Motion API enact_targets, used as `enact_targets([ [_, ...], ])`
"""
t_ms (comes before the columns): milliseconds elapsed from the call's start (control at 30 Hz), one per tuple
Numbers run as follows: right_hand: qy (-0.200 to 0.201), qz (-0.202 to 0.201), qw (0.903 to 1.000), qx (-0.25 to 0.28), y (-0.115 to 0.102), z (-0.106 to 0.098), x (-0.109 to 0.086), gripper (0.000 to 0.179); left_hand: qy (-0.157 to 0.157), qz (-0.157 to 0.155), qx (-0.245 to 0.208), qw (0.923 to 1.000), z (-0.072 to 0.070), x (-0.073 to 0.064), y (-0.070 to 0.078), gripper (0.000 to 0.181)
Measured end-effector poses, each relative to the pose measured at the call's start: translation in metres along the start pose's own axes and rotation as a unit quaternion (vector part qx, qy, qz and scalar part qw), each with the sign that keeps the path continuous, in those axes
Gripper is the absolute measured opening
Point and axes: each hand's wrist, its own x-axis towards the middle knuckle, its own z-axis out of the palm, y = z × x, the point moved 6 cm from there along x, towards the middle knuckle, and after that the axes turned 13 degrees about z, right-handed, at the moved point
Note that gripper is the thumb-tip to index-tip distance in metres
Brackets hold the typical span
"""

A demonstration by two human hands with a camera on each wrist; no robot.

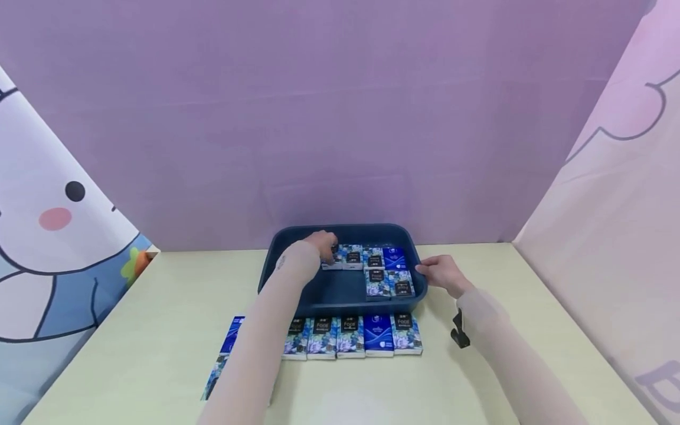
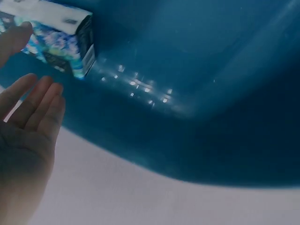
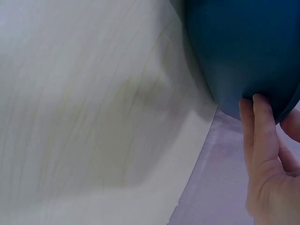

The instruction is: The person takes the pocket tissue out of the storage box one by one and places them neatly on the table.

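Observation:
A dark blue tray [image 1: 332, 289] stands at the back of the table with several small tissue packs in it, blue floral or plain blue. My left hand [image 1: 321, 243] is inside the tray by the leftmost pack [image 1: 332, 265] of the back row. In the left wrist view its fingers are straight and apart from the floral pack [image 2: 56, 40], while the thumb lies over or against its side. My right hand [image 1: 445, 275] pinches the tray's right rim; the right wrist view has two fingers [image 3: 265, 136] on the outer wall and the thumb across the rim.
In front of the tray lies a row of tissue packs [image 1: 350, 339], partly hidden by my left forearm. More packs [image 1: 218, 369] lie left of that forearm. A purple cloth backdrop [image 1: 340, 130] rises right behind the tray. Printed cloths hang at both sides.

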Motion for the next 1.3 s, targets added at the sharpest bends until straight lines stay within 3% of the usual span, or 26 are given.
enact_targets([
  [300,0.001,0.013,0.9999,0.009,0.003,0.002,-0.004,0.039,-0.006,-0.004,-0.001,1.0000,0.013,0.007,-0.006,0.061],
  [667,-0.002,0.029,0.9995,0.009,0.004,0.003,-0.012,0.039,0.000,-0.060,-0.019,0.9980,0.027,0.006,-0.014,0.076],
  [1300,-0.006,0.024,0.9997,0.008,0.001,0.005,-0.012,0.039,0.009,-0.081,-0.036,0.9960,0.026,0.000,-0.016,0.076],
])
